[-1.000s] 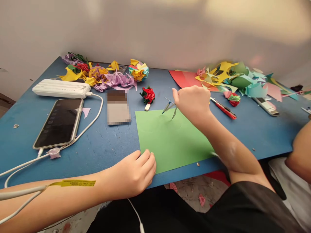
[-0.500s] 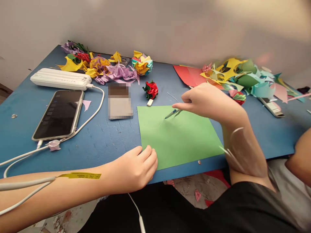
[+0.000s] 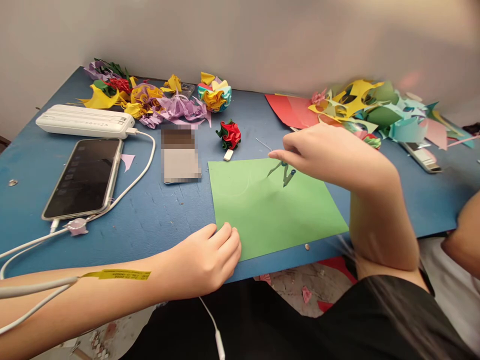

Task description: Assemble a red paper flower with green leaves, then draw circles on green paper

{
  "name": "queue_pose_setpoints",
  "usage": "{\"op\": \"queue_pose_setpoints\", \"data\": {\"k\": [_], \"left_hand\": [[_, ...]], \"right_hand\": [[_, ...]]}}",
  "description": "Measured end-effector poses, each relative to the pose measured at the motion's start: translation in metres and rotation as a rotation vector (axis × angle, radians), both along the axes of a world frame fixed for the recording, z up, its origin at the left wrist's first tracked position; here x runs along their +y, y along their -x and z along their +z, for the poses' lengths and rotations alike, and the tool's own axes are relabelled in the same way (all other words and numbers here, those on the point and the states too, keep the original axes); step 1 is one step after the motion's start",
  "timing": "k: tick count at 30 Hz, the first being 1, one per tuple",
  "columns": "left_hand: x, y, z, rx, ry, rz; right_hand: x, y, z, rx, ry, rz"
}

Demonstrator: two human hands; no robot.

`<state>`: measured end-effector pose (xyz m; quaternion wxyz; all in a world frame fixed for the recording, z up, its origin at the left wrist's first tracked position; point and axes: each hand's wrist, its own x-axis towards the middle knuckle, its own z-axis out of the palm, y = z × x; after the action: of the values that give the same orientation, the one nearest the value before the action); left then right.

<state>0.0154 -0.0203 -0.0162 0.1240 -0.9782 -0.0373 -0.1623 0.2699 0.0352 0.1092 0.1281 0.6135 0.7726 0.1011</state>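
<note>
A green paper sheet (image 3: 273,210) lies on the blue table (image 3: 161,215) near its front edge. My left hand (image 3: 208,262) rests curled on the sheet's near left corner, fingertips pressing it down. My right hand (image 3: 330,155) hovers over the sheet's far side and pinches the top of a small drawing compass (image 3: 283,171), whose two legs point down at the paper. A faint curved line shows on the green sheet left of the compass.
A phone (image 3: 84,177) on a white cable and a white power bank (image 3: 84,121) lie at the left. Folded paper flowers (image 3: 150,100) line the back; a red-green one (image 3: 228,135) and an eraser sit behind the sheet. Paper scraps (image 3: 375,112) pile at right. Another person's arm (image 3: 463,240) shows at the right edge.
My right hand has turned the compass over the green sheet, its legs swinging from the left round to the right. My left hand has stayed on the corner.
</note>
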Motion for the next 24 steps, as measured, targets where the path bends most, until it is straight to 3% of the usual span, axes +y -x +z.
{"op": "queue_pose_setpoints", "data": {"k": [11, 14, 17, 21, 24], "left_hand": [[0.001, -0.002, 0.004, -0.037, 0.011, -0.014], [0.001, -0.001, 0.002, -0.037, 0.014, -0.013], [0.000, -0.001, -0.002, -0.050, 0.026, -0.010], [0.000, -0.001, -0.003, -0.088, 0.044, -0.006], [0.000, -0.001, -0.002, -0.088, 0.049, -0.004]], "right_hand": [[-0.021, 0.006, 0.004, -0.043, -0.160, 0.046], [-0.041, 0.006, 0.017, -0.024, -0.208, 0.079], [-0.070, 0.003, 0.024, 0.066, -0.376, 0.179], [-0.101, -0.005, 0.016, 0.174, -0.365, 0.199], [-0.111, -0.013, 0.005, 0.202, -0.346, 0.232]]}}
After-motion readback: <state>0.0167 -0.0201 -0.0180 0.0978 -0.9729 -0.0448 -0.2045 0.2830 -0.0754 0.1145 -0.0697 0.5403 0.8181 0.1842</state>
